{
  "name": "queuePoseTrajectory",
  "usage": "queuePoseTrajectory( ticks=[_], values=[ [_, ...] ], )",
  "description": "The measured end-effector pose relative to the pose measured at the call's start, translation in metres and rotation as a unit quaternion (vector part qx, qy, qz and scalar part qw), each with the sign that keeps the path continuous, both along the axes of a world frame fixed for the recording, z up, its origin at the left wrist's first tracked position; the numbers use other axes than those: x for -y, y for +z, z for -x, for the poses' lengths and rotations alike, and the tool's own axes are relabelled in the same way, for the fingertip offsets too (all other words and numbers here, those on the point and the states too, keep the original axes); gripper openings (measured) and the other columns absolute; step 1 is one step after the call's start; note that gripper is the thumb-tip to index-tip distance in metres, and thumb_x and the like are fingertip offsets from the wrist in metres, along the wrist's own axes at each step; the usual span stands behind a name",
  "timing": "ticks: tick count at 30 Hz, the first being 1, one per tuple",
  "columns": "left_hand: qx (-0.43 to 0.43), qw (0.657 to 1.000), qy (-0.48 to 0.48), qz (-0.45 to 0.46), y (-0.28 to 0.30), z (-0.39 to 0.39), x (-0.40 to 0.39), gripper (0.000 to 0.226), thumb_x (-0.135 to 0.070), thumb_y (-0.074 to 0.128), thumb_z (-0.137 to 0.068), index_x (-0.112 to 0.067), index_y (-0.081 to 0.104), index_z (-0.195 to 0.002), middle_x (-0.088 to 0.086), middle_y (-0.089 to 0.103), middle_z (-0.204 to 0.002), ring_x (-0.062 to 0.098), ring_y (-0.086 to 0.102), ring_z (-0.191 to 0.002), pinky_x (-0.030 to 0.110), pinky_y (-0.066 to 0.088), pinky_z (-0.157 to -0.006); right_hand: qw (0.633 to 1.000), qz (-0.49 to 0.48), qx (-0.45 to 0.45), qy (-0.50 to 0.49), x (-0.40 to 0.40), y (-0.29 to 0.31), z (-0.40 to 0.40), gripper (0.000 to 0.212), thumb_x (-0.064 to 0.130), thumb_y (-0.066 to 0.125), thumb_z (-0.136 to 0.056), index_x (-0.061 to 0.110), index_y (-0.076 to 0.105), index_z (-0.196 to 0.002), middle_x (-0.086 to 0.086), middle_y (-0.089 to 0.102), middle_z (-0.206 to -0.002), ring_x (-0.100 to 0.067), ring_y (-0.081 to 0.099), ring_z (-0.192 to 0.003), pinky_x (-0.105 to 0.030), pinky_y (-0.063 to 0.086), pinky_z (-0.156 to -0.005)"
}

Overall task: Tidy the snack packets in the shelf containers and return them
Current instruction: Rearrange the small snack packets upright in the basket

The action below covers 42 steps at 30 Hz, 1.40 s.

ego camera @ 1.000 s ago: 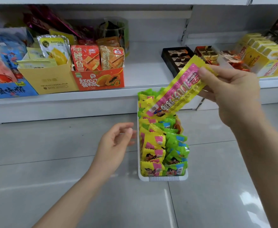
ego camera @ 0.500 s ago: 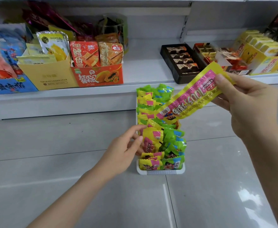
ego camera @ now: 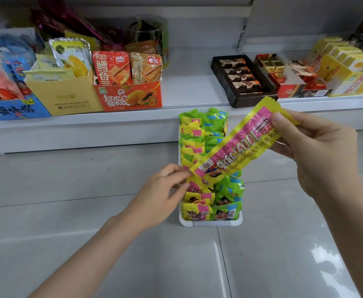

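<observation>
**Yellow packet held above a half-sorted tray**

Yellow and pink, the long snack packet (ego camera: 238,147) hangs slantwise over the white tray (ego camera: 210,223), which sits on the grey floor tiles in front of the lower shelf (ego camera: 189,82), not on it. The right hand (ego camera: 314,151) pinches the packet's upper end between thumb and fingers. The left hand (ego camera: 163,196) reaches to the packet's lower corner, fingertips at its edge and against the yellow row; whether it grips the corner I cannot tell.

By my reading the tidying is well on: the tray's packets stand in two rows, yellow on the left, green on the right, fairly even. Left to do: seat this packet among the yellow ones, straighten any leaners, and return the tray to the gap on the shelf.
</observation>
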<state>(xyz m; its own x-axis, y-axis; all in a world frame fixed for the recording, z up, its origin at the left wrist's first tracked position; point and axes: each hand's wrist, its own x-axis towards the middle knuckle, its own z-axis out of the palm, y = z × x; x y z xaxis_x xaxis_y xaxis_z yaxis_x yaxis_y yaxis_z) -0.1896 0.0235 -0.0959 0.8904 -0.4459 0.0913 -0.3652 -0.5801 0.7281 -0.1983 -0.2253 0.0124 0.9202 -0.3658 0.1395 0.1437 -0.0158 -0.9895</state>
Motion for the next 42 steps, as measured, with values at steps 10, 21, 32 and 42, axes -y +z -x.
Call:
queuePoseTrajectory(
  ticks=[10, 21, 32, 42],
  values=[
    [0.115, 0.984, -0.042, -0.129, 0.005, 0.004, -0.012, 0.056, 0.001, 0.055, -0.094, -0.027, 0.053, -0.142, 0.002, 0.055, -0.135, 0.023, 0.050, -0.120, 0.039, 0.051, -0.093, 0.999, 0.002, -0.021, -0.033, 0.009, -0.007, 0.002, 0.007, 0.018, 0.072, -0.087, 0.023, 0.077, -0.088, 0.003, 0.078, -0.078, -0.013, 0.074, -0.075, -0.025, 0.060, -0.068],
    [0.029, 0.998, -0.035, -0.038, 0.013, -0.002, -0.006, 0.032, -0.006, 0.051, -0.088, -0.026, 0.069, -0.106, -0.009, 0.046, -0.116, 0.006, 0.038, -0.111, 0.020, 0.033, -0.096, 0.999, -0.015, -0.041, -0.033, 0.011, -0.003, 0.008, 0.006, 0.016, 0.070, -0.088, 0.018, 0.074, -0.092, 0.003, 0.078, -0.078, -0.012, 0.073, -0.074, -0.024, 0.060, -0.068],
    [-0.248, 0.951, 0.003, 0.184, 0.008, 0.015, -0.018, 0.031, -0.031, 0.048, -0.100, -0.018, 0.075, -0.111, -0.006, 0.072, -0.114, 0.008, 0.064, -0.110, 0.022, 0.048, -0.096, 0.996, 0.021, -0.064, 0.054, -0.030, -0.024, 0.008, 0.012, 0.029, 0.075, -0.075, 0.025, 0.078, -0.086, 0.000, 0.077, -0.075, -0.013, 0.073, -0.069, -0.029, 0.062, -0.066],
    [-0.245, 0.948, 0.009, 0.202, 0.002, 0.010, -0.016, 0.024, -0.012, 0.053, -0.100, -0.012, 0.077, -0.105, 0.001, 0.073, -0.107, 0.011, 0.066, -0.105, 0.023, 0.050, -0.094, 0.919, 0.373, -0.034, 0.121, -0.054, -0.052, -0.007, 0.016, 0.029, 0.085, -0.074, 0.022, 0.082, -0.088, 0.012, 0.075, -0.085, 0.005, 0.063, -0.073, -0.011, 0.046, -0.070]
  ],
)
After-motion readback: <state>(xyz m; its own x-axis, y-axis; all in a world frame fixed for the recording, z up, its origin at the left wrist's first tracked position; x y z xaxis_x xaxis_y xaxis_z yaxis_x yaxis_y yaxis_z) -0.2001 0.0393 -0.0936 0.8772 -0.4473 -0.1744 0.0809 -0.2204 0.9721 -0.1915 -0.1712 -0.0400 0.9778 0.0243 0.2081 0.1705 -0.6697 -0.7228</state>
